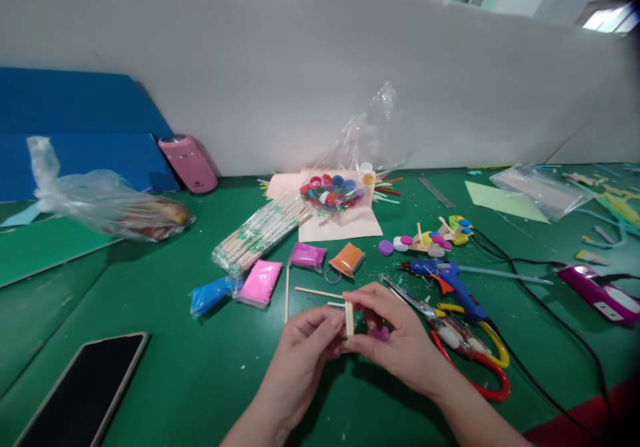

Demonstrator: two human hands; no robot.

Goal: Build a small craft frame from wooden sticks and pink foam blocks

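Observation:
Low over the green table, my left hand [313, 340] and my right hand [395, 330] meet at a small piece made of short wooden sticks [349, 319]. My right thumb and finger pinch its top and bottom ends, and my left thumb presses its left side. Something purple shows partly behind my fingers; most of it is hidden. Just beyond the hands lie loose wooden sticks [318, 292]. To the right are scissors [493, 374] with red handles and a blue glue gun [455, 284] with a clear glue stick in its back.
Clay packets, among them an orange one [347, 260] and a pink one [260, 283], lie ahead. Behind them are bagged sticks [260, 230] and bottle caps [333, 190]. A phone [83, 390] lies left. Cables run from a purple power strip [603, 294] at right.

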